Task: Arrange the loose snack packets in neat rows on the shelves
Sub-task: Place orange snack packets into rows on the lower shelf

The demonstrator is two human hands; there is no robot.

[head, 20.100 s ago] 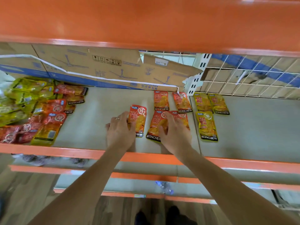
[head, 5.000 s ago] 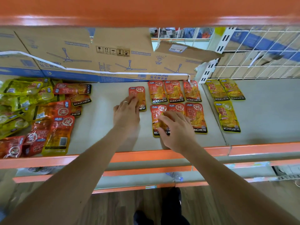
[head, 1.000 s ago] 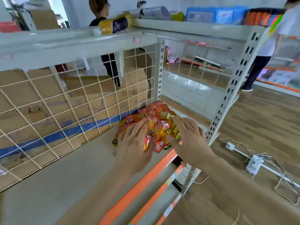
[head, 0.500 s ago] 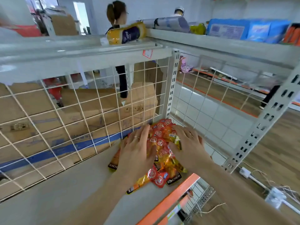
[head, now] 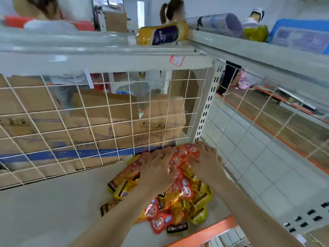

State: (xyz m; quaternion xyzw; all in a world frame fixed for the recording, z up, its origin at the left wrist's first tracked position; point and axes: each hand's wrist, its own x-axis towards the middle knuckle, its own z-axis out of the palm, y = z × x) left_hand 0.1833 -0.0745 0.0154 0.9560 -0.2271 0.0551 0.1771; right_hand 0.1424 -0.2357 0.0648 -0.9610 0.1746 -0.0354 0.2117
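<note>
A: where are the packets sitting

B: lying in a loose heap on the shelf, pushed into the far right corner, where the back mesh is meeting the post. heap is spreading forward from the corner, almost reaching the orange edge

A: hands?

B: both are lying palm down on the heap, fingers fairly straight, not curling round anything I can see. left hand is pressing on the middle of the heap, fingertips pointing at the back mesh, ring showing on one finger. right hand is resting on the far right part, fingertips touching packets at the foot of the post. they're sitting close side by side, a strip of red packets showing between them

A: how are the packets lying

B: overlapping at all angles, red and yellow mixed. front packet, red with a KONCHEW label, is poking out toward the orange edge

A: surroundings?

B: boxes are standing behind the back mesh, side mesh is closing off the right end. bottle is lying on its side on the upper shelf. people are standing behind the rack, blurred
</note>
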